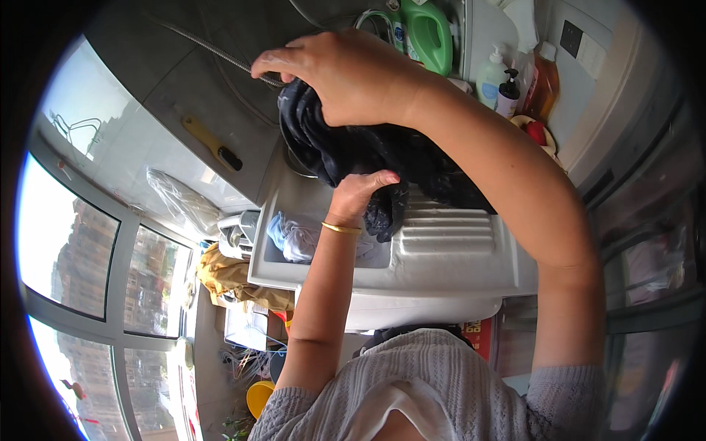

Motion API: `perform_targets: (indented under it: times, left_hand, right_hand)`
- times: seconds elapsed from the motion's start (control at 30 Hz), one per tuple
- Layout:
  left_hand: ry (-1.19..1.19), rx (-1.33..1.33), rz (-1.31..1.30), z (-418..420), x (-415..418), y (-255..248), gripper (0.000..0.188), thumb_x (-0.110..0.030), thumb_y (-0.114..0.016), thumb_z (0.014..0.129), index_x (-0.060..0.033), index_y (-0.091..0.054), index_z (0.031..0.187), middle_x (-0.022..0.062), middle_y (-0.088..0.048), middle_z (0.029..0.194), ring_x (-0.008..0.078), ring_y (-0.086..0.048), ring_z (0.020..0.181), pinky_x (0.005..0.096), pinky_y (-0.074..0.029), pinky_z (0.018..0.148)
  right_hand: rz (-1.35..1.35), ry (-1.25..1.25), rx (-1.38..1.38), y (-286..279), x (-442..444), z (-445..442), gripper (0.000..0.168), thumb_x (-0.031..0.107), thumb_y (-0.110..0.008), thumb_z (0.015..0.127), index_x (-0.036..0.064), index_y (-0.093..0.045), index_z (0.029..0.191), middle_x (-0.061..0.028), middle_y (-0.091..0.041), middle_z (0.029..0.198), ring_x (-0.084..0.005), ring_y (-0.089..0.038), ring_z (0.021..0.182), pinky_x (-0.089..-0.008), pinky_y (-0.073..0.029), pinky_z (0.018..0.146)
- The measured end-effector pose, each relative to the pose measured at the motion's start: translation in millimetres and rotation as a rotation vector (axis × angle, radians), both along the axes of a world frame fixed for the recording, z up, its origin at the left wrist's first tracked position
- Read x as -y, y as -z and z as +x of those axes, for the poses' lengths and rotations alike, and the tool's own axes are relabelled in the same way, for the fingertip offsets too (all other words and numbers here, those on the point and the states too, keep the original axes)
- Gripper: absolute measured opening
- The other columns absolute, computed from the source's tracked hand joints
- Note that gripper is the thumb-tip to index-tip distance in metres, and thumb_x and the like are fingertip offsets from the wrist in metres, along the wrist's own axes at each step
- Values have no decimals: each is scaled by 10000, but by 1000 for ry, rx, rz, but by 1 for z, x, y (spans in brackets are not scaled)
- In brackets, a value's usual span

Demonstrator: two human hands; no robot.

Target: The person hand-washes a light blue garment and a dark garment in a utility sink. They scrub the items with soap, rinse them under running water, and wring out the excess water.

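Observation:
A bunched dark wet-looking garment [342, 151] with pale markings hangs in folds above a white laundry sink [458, 275]. My right hand [353, 74] grips its upper part from above, with some fingers stretched to the left. Lower down, my left hand [361, 193] holds the garment from the near side; its thumb shows, and the other fingers are hidden by cloth. One end of the garment drapes right over the sink's moulded washboard ridges [447, 231]. Pale blue and whitish cloths [300, 240] lie in the basin, partly behind my left forearm.
A metal shower hose [212, 49] runs behind my right hand. A scrubbing brush [212, 143] is at the grey wall. A green detergent jug [427, 38], a pump bottle [491, 77] and an amber bottle [543, 85] stand at the back right. Brown cloth [231, 275] hangs left of the sink.

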State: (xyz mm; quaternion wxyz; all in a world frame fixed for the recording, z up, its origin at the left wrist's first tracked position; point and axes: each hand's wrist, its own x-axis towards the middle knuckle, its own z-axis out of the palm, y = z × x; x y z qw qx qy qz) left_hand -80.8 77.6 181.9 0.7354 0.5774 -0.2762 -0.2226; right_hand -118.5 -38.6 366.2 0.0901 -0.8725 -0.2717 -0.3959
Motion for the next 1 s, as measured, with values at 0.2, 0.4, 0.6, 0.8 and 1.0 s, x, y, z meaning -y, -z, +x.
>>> perform_targets:
  times: [0.2,0.4,0.6,0.8,1.0]
  left_hand:
    - [39,262,-237,18,22,29,699,-192,-992,581,-9,-637,1155,43,-659,1083,176,-598,1030,330,-497,935]
    - [-101,331,-284,-4,21,-14,368,9,-814,734,4,-679,1076,32,-688,1012,164,-632,929,311,-518,870]
    - [-131,394,-92,28,-24,-51,565,-9,-794,613,38,-649,1157,78,-713,1071,184,-666,969,309,-511,925]
    - [51,775,484,33,-23,-35,858,-146,-803,581,-25,-517,1380,220,-704,1047,353,-683,1029,370,-511,941]
    - [334,964,799,-11,-7,63,1068,-514,-801,713,-148,-285,1574,245,-472,1424,434,-489,1280,519,-386,1067]
  right_hand:
    - [67,-209,317,-56,-50,21,455,-66,-653,697,117,-650,1114,-65,-669,1019,-295,-682,924,-390,-570,793]
    - [119,-161,308,-70,-59,31,436,-4,-668,743,149,-663,1151,-92,-671,1063,-281,-674,989,-383,-546,832]
    - [72,-78,457,-72,54,-19,270,-32,-631,711,4,-667,976,-173,-665,983,-377,-642,951,-402,-530,860]
    - [450,438,-549,52,158,-76,627,-91,-585,714,118,-585,1305,-154,-667,1170,-299,-651,1074,-337,-484,932]
    - [541,473,-834,207,164,-154,786,-53,-607,733,219,-495,1462,-167,-488,1422,-320,-512,1285,-374,-413,1087]
